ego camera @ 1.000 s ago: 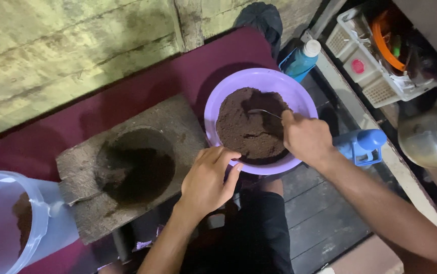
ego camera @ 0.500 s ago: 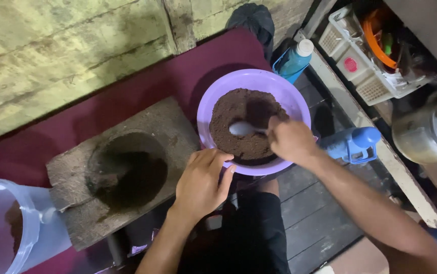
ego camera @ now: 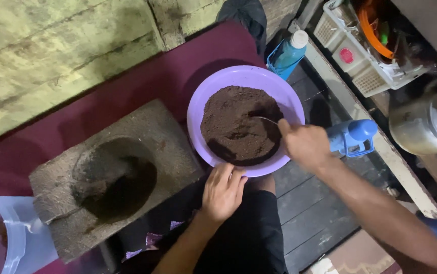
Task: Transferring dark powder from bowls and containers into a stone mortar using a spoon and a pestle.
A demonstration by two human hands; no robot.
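A purple plastic bowl (ego camera: 214,89) sits on the maroon mat, filled with dark brown powder (ego camera: 233,127). My right hand (ego camera: 304,144) grips a metal spoon (ego camera: 264,120) whose tip is dug into the powder on the bowl's right side. My left hand (ego camera: 222,192) rests on the bowl's near rim, fingers curled over the edge. To the left lies a grey stone mortar block (ego camera: 152,132) with a round hollow holding dark residue.
A clear plastic container (ego camera: 10,238) stands at bottom left. A blue bottle with a white cap (ego camera: 289,50) lies behind the bowl, a blue jug (ego camera: 353,137) to its right. A white basket (ego camera: 355,56) and a metal pot (ego camera: 431,124) sit at right. Wooden wall behind.
The spoon was lifted flat above the powder half a second ago; now its tip is pushed into the powder. My left hand slid along the near rim.
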